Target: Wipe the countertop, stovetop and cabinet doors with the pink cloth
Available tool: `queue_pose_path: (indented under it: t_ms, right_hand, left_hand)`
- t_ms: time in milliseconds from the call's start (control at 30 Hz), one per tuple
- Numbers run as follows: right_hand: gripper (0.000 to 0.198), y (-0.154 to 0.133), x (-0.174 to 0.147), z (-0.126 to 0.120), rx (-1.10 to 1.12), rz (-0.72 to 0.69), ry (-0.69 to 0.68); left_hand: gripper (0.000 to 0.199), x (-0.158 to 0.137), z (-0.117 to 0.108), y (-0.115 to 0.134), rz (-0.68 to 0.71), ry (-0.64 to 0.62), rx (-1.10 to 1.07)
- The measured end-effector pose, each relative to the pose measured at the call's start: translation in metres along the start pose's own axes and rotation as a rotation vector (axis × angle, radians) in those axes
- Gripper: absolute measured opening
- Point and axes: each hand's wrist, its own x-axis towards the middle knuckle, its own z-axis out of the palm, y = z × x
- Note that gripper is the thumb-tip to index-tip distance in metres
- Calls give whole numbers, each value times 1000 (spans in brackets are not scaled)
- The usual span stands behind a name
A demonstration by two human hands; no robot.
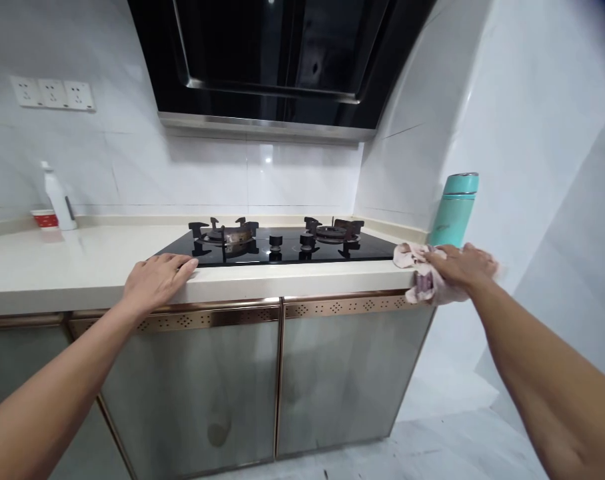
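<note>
My right hand (460, 263) presses a pale pink cloth (435, 287) onto the right end of the countertop, and part of the cloth hangs over the front edge. Right behind that hand stands a turquoise bottle (453, 212), its base hidden by the hand and cloth. My left hand (158, 279) lies flat on the front edge of the white countertop (97, 260), fingers stretched out, at the left front corner of the black gas stove (292, 252). Nothing is in the left hand.
Two burners with black pan supports (332, 232) rise from the stove. A black range hood (272, 60) hangs above. At the back left stand a white spray bottle (58, 197) and a red-and-white bowl (44, 219). Cabinet doors (352, 367) are below, and a wall (512, 167) borders the right.
</note>
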Motion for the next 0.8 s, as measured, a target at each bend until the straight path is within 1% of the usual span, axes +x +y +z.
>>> queue_pose_path:
  t_ms: [67, 133, 200, 267, 333, 433, 567, 667, 733, 800]
  right_hand:
    - [59, 9, 8, 3, -17, 45, -80]
    - [58, 7, 6, 2, -39, 39, -132]
    - [60, -9, -4, -2, -83, -22, -138]
    - [61, -37, -22, -7, -144, -94, -159]
    - [57, -76, -45, -11, -175, -195, -184]
    - [50, -147, -86, -16, -142, -378, -208]
    - [49, -249, -144, -24, -73, -610, -228]
    - [50, -318, -181, -28, -51, -779, -220]
    - [52, -356, -202, -27, -8, -884, -200]
    - [52, -384, -216, -25, 62, -947, -181]
  left_hand:
    - [67, 1, 0, 1, -10, 10, 6]
    - [65, 2, 1, 3, -25, 17, 9]
    - [64, 3, 1, 5, -34, 14, 8]
    - [64, 3, 1, 7, -45, 8, 4]
    - [65, 4, 1, 7, -56, 0, -6]
    - [67, 3, 1, 6, -48, -6, -25]
    - [67, 0, 0, 3, -17, -15, -28]
    - [67, -3, -2, 2, 4, -17, -27]
    - [66, -5, -1, 1, 11, -13, -17]
    - [64, -6, 0, -1, 20, -8, -7]
